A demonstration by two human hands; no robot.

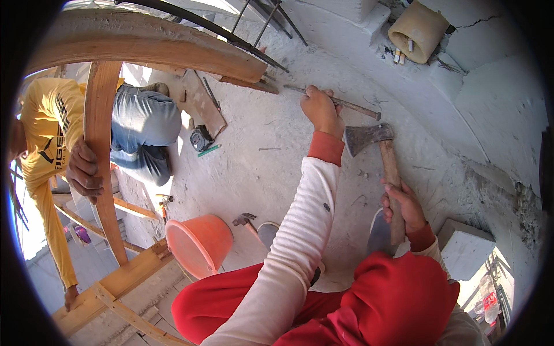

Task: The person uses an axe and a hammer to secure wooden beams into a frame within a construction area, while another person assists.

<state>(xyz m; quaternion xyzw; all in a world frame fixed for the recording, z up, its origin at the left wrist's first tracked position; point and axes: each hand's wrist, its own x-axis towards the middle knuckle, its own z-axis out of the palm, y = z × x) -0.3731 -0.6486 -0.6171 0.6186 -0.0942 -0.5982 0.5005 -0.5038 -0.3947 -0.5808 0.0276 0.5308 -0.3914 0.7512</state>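
My left hand (321,109) is closed round a long, thin steel chisel (359,108), its flared head toward the right. The chisel's other end lies close to the end of a curved wooden beam (156,43); I cannot tell whether they touch. In my right hand (408,210) is a hatchet (388,155), gripped low on its wooden handle. The hatchet's dark, worn head sits just below the chisel's head, apart from it, with the blade pointing left.
At left a person in yellow (49,109) holds an upright plank (101,138). An orange bucket (216,236), claw hammer (244,219) and tape measure (201,138) are on the concrete floor. A pale block (464,248) stands right; a hollow roll (420,29) lies far right.
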